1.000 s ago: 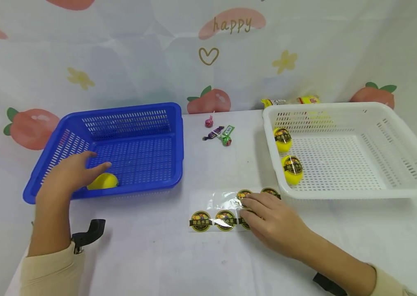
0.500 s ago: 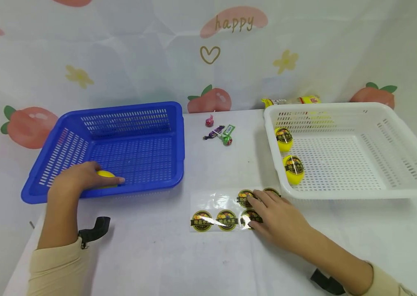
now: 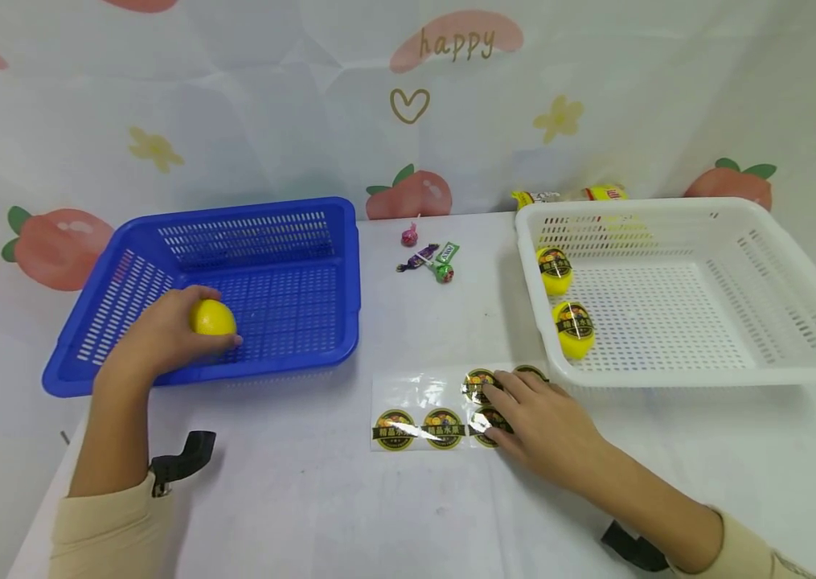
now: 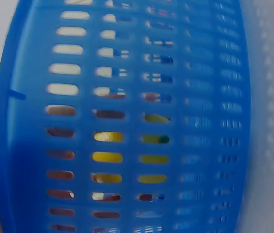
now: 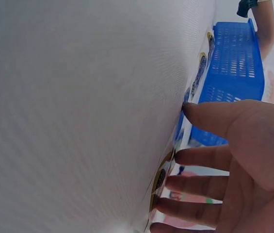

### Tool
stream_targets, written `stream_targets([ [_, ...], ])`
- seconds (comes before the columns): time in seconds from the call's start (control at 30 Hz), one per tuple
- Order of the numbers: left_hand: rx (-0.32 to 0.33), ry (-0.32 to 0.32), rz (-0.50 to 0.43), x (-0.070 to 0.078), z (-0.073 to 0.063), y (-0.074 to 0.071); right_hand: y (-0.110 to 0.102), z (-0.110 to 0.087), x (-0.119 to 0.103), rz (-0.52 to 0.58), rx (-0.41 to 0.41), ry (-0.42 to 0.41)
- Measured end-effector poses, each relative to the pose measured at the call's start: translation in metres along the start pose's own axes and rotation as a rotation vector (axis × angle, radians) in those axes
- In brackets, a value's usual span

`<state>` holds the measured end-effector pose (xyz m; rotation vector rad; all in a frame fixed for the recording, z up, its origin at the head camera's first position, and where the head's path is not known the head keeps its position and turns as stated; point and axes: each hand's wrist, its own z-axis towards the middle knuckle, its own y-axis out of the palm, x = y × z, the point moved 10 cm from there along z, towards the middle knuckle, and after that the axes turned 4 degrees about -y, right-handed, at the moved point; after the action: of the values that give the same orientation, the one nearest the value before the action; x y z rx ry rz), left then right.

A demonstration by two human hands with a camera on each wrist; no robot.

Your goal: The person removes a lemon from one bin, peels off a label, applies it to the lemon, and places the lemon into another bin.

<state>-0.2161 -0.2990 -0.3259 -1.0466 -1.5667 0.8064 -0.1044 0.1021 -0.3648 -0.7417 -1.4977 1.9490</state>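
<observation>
Inside the blue basket (image 3: 346,322), near its front wall, my left hand (image 3: 161,334) grips a yellow lemon (image 3: 214,318) between thumb and fingers. Through the slots of the basket wall (image 4: 25,126), the left wrist view shows bits of the yellow lemon (image 4: 107,157). My right hand (image 3: 551,434) rests its fingertips on a clear sheet (image 3: 408,388) of round black-and-gold fruit stickers (image 3: 444,429), covering part of the sheet. In the right wrist view the fingers of the right hand (image 5: 253,155) are spread and fairly straight, tips at the sheet.
At the right stands a white basket (image 3: 711,376) with two stickered lemons (image 3: 574,331) along its left wall. Between the baskets lie several wrapped candies (image 3: 420,257). Yellow packets (image 3: 603,193) show behind the white basket. A patterned cloth backdrop (image 3: 292,121) closes off the rear.
My left hand has reached down to the lemon, closed its fingers around it and raised it slightly. My right hand has shifted a little right on the sticker sheet.
</observation>
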Motion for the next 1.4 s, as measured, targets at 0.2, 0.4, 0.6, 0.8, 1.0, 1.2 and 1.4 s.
stream_targets([
  [0.2,0.147,0.105,-0.155,0.023,-0.008,-0.014,0.0,0.0,0.0,-0.006,-0.013,0.005],
  [0.4,0.249,0.163,-0.276,0.045,-0.017,-0.022,0.0,0.0,0.0,-0.01,-0.009,0.0],
  [0.6,0.302,0.202,-0.309,0.072,-0.022,-0.02,-0.001,0.0,0.0,-0.012,0.004,0.0],
  [0.8,0.202,0.25,-0.304,0.102,-0.029,0.004,0.002,0.0,0.001,-0.01,-0.013,0.011],
  [1.0,0.062,0.304,-0.245,0.118,-0.038,0.025,0.004,0.001,0.001,-0.008,-0.03,0.019],
  [1.2,0.118,0.356,-0.241,0.129,-0.044,0.017,0.002,0.001,0.0,-0.013,-0.025,0.017],
  [1.4,0.262,0.433,-0.341,0.157,-0.057,0.01,0.002,0.0,0.0,-0.015,-0.023,0.022],
])
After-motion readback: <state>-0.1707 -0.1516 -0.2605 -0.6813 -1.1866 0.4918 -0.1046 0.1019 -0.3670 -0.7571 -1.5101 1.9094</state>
